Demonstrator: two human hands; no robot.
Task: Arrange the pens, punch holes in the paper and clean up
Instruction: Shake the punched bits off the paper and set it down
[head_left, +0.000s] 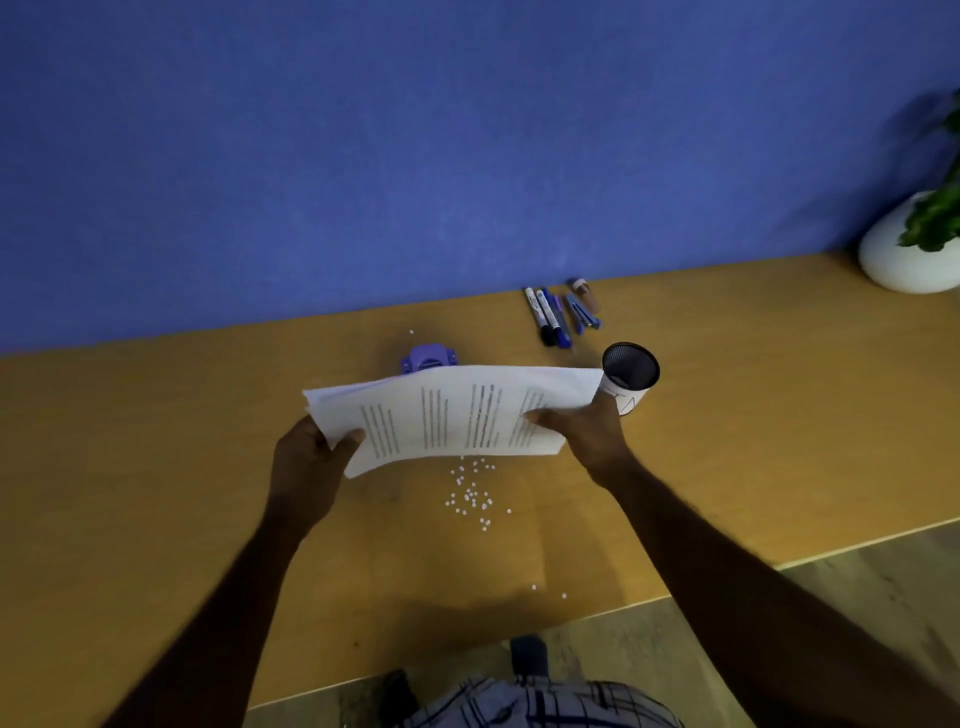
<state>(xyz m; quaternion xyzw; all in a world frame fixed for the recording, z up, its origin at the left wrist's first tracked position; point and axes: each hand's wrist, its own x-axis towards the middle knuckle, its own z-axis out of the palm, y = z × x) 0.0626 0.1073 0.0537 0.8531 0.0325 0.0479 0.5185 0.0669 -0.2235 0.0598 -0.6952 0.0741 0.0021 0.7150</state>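
Paper (457, 410) hangs above the desk (727, 415), its long axis left to right, my left hand (306, 457) and right hand (587, 431) each pinching an end, thumbs on top. Behind it sits the purple hole punch (428, 358); punched dots (470, 493) lie beneath; pens (553, 317) and mesh cup (629, 371) to its right.

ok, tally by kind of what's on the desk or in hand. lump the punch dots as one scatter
Markers and pens: about 5, the cluster is too tight to be sure
Small brown bottle: 1
Hole punch: 1
Pen cup: 1
Paper stack, held by left hand and right hand: 1
Punch-dot scatter: 1
Potted plant: 1
Total: about 11
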